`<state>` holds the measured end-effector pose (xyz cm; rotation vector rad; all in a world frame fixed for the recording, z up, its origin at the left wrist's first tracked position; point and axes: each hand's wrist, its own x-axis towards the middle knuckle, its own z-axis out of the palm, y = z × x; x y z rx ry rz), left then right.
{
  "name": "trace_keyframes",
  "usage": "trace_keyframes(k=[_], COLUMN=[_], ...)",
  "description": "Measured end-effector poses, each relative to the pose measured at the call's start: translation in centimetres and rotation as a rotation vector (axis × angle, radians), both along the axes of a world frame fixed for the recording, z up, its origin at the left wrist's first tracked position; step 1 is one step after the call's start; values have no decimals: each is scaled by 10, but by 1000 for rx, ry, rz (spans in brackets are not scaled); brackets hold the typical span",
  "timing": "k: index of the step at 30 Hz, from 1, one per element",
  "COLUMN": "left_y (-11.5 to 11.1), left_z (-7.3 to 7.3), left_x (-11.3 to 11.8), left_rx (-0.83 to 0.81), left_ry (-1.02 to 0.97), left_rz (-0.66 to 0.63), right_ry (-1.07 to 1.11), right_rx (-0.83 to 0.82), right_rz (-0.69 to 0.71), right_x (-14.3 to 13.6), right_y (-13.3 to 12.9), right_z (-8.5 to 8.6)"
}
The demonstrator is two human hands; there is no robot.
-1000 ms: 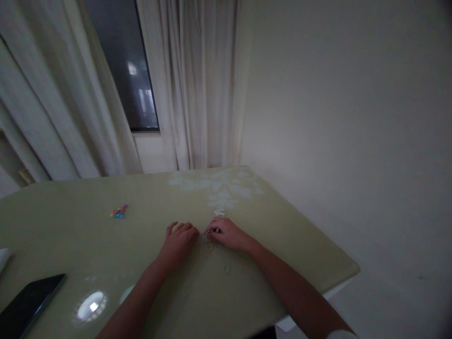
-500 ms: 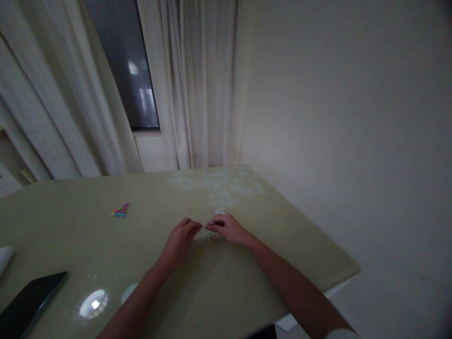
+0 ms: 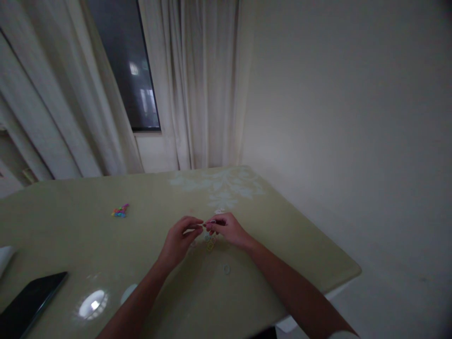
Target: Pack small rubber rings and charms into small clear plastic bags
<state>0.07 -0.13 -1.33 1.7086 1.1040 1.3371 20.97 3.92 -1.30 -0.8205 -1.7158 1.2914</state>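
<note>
Over the middle of the table, my left hand (image 3: pixel 179 240) and my right hand (image 3: pixel 228 229) meet fingertip to fingertip. A small pale ring (image 3: pixel 213 221), thin like a rubber band, is pinched in my right fingers. My left thumb and forefinger close at its near side on something too small to make out. Just below the fingertips lies a little cluster of yellow and pale rings (image 3: pixel 210 246). Another pale ring (image 3: pixel 227 269) lies alone closer to me, and some whitish small pieces (image 3: pixel 220 211) show beyond my right hand.
A pile of small bright-coloured pieces (image 3: pixel 120 210) lies at the left on the greenish table (image 3: pixel 282 245). A dark tablet-like device (image 3: pixel 33 301) is at the near left, with a white object (image 3: pixel 4 256) behind it. Curtains and a wall border the table.
My left fingers have spread a little and come up against the right fingertips. The small pale ring shows more plainly in my right hand; the other things have stayed put.
</note>
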Motion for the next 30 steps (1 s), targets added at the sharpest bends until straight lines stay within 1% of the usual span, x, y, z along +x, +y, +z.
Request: trace_keyframes(k=[7,11,16,20,26,28,30], left_y=[1,0,-1,1,5,5,5], left_z=[5,8,11,6,-4,-4,-4], left_x=[-1,-2,-3,-4,-6,-6,-6], left_rx=[44,77,26,-19,117,126,93], left_ry=[33,-21,-40,-3,104,112,90], left_rz=[43,84,45,-3,31,36,47], right_ry=[4,25,67,59,63,54,48], right_rx=[-36,-32,-22,-21,-2,0,-1], right_rz=[25,11,-42,-73,-81,-86,-92], right_x=[-5,-9,-9,-9,-9,-9,-10], right_y=[-7,-11,-12,-13,-11,-11,-10], right_z=[7,9,12,13,10,9,8])
